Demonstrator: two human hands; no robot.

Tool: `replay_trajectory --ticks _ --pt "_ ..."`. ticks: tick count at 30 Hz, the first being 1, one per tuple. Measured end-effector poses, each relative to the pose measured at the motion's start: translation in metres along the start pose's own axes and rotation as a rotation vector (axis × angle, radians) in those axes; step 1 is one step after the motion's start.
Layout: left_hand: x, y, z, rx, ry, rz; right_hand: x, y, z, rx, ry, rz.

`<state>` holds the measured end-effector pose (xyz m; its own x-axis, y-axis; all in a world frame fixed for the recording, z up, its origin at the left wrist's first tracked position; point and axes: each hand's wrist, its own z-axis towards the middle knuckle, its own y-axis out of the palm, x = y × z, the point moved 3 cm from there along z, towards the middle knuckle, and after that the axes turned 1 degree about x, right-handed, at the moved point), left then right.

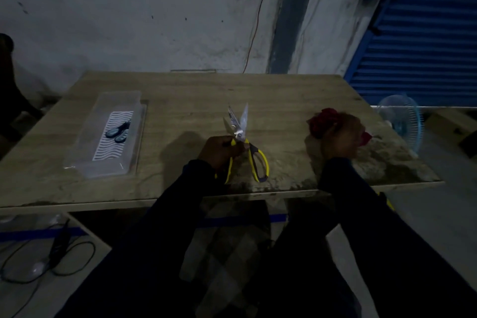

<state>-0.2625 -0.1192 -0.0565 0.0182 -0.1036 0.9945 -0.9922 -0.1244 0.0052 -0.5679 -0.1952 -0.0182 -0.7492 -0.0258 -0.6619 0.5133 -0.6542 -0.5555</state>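
Note:
A pair of scissors (242,126) with yellow and black handles lies open on the wooden table (180,90), blades pointing away from me. My left hand (219,153) grips the left handle near the pivot. The right handle loop lies free on the table. My right hand (343,137), blurred, holds a crumpled red cloth (321,121) on the table's right side.
A clear plastic tray (103,162) sits at the table's left with a small dark tool (119,132) on a white ribbed mat. A light-blue fan (405,124) stands off the table's right edge. A black cable (59,245) lies on the floor at lower left.

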Motion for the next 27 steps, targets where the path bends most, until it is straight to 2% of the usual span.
replay_trajectory --ticks 1,2,4,5,6,9,12,15,19,23,25,27 --pt "0.001 0.000 0.000 0.005 0.006 0.014 0.006 -0.004 0.013 -0.020 0.030 -0.088" --pt "0.000 -0.002 0.001 0.010 0.004 0.024 0.017 -0.003 0.027 -0.115 0.053 -0.169" --pt "0.000 -0.003 0.001 0.011 0.006 0.000 0.023 0.001 0.039 -0.420 0.076 -0.342" --pt "-0.001 -0.003 0.000 0.012 0.013 -0.022 0.019 0.003 0.039 -0.495 0.070 -0.361" --pt "-0.001 -0.002 -0.001 0.013 0.017 -0.046 0.008 0.002 0.033 -0.497 0.030 -0.322" --pt "0.001 -0.001 -0.007 0.015 0.038 -0.096 -0.045 0.005 -0.005 -0.394 -0.202 0.018" --pt "0.002 -0.005 -0.009 0.033 0.034 -0.167 -0.080 0.007 -0.034 -0.286 -0.073 0.432" --pt "0.005 -0.011 -0.013 0.040 -0.005 -0.205 -0.108 0.000 -0.029 -0.197 0.056 0.604" --pt "0.010 -0.023 -0.018 0.056 -0.012 -0.188 -0.140 -0.009 -0.015 -0.281 -0.115 0.461" --pt "0.014 -0.042 -0.017 0.083 -0.019 -0.149 -0.153 -0.008 0.001 -0.391 -0.054 0.597" --pt "0.015 -0.052 -0.017 0.111 -0.014 -0.152 -0.150 0.001 0.001 -0.446 -0.067 0.472" --pt "0.010 -0.059 -0.019 0.122 -0.011 -0.175 -0.135 0.013 -0.014 -0.561 -0.005 0.344"
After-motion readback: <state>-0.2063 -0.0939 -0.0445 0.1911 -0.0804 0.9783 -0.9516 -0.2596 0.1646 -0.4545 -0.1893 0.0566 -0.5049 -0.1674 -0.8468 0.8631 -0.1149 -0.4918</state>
